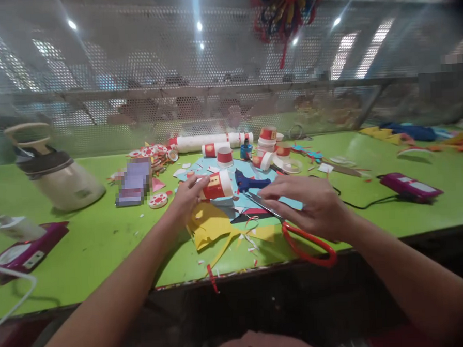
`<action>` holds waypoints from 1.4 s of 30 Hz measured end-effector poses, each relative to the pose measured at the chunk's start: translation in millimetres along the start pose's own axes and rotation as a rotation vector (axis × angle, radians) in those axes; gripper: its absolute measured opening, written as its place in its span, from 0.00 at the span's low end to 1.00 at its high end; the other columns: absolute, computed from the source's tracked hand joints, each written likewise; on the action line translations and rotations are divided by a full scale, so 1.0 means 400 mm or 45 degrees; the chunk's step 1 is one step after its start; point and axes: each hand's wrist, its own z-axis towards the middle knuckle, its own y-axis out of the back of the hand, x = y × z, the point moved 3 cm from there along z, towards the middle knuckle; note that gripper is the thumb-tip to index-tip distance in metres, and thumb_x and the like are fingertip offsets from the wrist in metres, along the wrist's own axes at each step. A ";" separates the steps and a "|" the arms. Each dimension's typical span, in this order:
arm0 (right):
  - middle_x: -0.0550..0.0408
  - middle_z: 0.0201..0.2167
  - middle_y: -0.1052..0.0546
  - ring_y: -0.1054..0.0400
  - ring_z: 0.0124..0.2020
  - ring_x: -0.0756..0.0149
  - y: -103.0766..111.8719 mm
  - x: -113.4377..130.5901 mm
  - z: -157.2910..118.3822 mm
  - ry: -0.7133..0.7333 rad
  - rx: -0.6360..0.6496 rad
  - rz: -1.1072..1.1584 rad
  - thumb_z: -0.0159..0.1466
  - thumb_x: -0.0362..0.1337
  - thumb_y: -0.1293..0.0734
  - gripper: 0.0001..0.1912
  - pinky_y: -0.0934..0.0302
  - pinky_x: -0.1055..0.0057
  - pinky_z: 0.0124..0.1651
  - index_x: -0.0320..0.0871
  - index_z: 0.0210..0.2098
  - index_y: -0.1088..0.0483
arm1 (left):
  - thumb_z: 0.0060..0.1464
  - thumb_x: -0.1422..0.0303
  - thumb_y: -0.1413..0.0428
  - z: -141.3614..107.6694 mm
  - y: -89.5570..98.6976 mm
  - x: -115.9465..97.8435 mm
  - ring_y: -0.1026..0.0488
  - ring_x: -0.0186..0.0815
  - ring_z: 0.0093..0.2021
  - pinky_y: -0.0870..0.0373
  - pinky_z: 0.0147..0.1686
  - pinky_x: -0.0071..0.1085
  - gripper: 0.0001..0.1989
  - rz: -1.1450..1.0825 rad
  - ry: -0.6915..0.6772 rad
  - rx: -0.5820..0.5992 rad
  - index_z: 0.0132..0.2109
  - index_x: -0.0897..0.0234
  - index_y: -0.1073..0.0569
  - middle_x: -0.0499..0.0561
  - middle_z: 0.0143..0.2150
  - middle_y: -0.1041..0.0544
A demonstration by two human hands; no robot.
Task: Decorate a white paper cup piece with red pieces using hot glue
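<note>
My left hand (pixel 189 194) is wrapped round a red and white paper cup (pixel 215 185) tipped on its side, its white rim facing right. A blue glue gun (pixel 251 182) is close to that rim, and the fingers of my right hand (pixel 305 200) close on the end of its handle. Scissors with red handles (pixel 311 246) are under my right hand, with their blades pointing left towards the cup. Beneath both hands are a piece of yellow paper (pixel 209 226) and pale blue sheets (pixel 291 199). Small paper scraps (pixel 252 240) are scattered near the table's front edge.
Several paper cups (pixel 267 136) stand and lie behind, beside a long white tube (pixel 202 142). Left are a phone (pixel 134 182), a large flask (pixel 63 179) and a purple power strip (pixel 41 251). A corded purple power strip (pixel 410 186) lies right on the green table (pixel 115 252).
</note>
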 end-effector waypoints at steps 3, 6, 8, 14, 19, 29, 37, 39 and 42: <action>0.50 0.38 0.21 0.28 0.40 0.61 0.002 -0.069 -0.104 -0.346 0.112 -0.134 0.68 0.39 0.41 0.11 0.36 0.63 0.45 0.45 0.43 0.28 | 0.48 0.57 0.39 -0.009 -0.010 -0.007 0.26 0.36 0.33 0.28 0.26 0.27 0.18 -0.132 0.064 0.117 0.43 0.65 0.27 0.53 0.38 0.24; 0.44 0.37 0.24 0.30 0.37 0.54 -0.011 -0.111 -0.190 -0.415 0.329 -0.206 0.64 0.41 0.36 0.14 0.35 0.58 0.40 0.41 0.45 0.27 | 0.50 0.58 0.40 -0.016 -0.010 -0.019 0.26 0.36 0.30 0.28 0.24 0.28 0.18 -0.230 0.099 0.224 0.45 0.65 0.26 0.53 0.35 0.24; 0.45 0.37 0.26 0.31 0.38 0.53 -0.020 -0.111 -0.222 -0.392 0.459 -0.220 0.62 0.39 0.35 0.17 0.34 0.58 0.40 0.43 0.49 0.28 | 0.50 0.61 0.40 -0.018 -0.004 -0.025 0.26 0.35 0.31 0.28 0.25 0.26 0.17 -0.357 0.118 0.254 0.46 0.64 0.26 0.52 0.36 0.24; 0.44 0.41 0.28 0.31 0.39 0.51 -0.034 -0.104 -0.217 -0.691 0.818 -0.242 0.56 0.31 0.37 0.32 0.36 0.57 0.40 0.46 0.61 0.39 | 0.49 0.63 0.40 -0.023 0.017 -0.036 0.27 0.33 0.33 0.26 0.30 0.27 0.17 -0.521 0.073 0.241 0.47 0.60 0.26 0.51 0.41 0.24; 0.44 0.45 0.26 0.29 0.43 0.50 -0.043 -0.141 -0.192 -0.796 0.855 -0.173 0.49 0.30 0.34 0.39 0.35 0.59 0.42 0.48 0.61 0.40 | 0.49 0.65 0.39 -0.028 0.019 -0.050 0.27 0.35 0.37 0.26 0.34 0.29 0.20 -0.499 0.020 0.234 0.51 0.58 0.28 0.53 0.44 0.25; 0.47 0.41 0.21 0.27 0.41 0.52 0.010 -0.190 -0.220 -0.914 0.732 -0.092 0.54 0.37 0.36 0.21 0.35 0.61 0.42 0.46 0.47 0.27 | 0.42 0.71 0.33 -0.023 0.018 -0.067 0.25 0.40 0.41 0.26 0.45 0.38 0.24 -0.456 -0.089 0.071 0.48 0.63 0.29 0.54 0.43 0.23; 0.46 0.41 0.24 0.28 0.35 0.57 0.050 -0.089 -0.133 -0.790 0.287 0.685 0.62 0.47 0.38 0.23 0.35 0.67 0.29 0.46 0.54 0.34 | 0.40 0.71 0.32 -0.026 0.019 -0.077 0.25 0.37 0.40 0.27 0.43 0.33 0.30 -0.396 -0.213 -0.014 0.52 0.63 0.30 0.53 0.42 0.23; 0.46 0.42 0.25 0.28 0.41 0.57 0.023 -0.070 -0.067 -0.740 0.231 0.834 0.63 0.42 0.38 0.19 0.33 0.66 0.35 0.45 0.53 0.35 | 0.39 0.71 0.32 -0.028 0.017 -0.079 0.25 0.38 0.40 0.27 0.43 0.34 0.31 -0.418 -0.208 -0.027 0.52 0.64 0.30 0.54 0.43 0.23; 0.49 0.41 0.25 0.30 0.40 0.60 -0.019 -0.063 0.030 -0.582 0.103 0.805 0.59 0.33 0.36 0.19 0.33 0.63 0.41 0.44 0.50 0.34 | 0.39 0.71 0.32 -0.030 0.017 -0.081 0.25 0.40 0.41 0.28 0.44 0.34 0.30 -0.422 -0.192 -0.042 0.52 0.65 0.30 0.55 0.44 0.23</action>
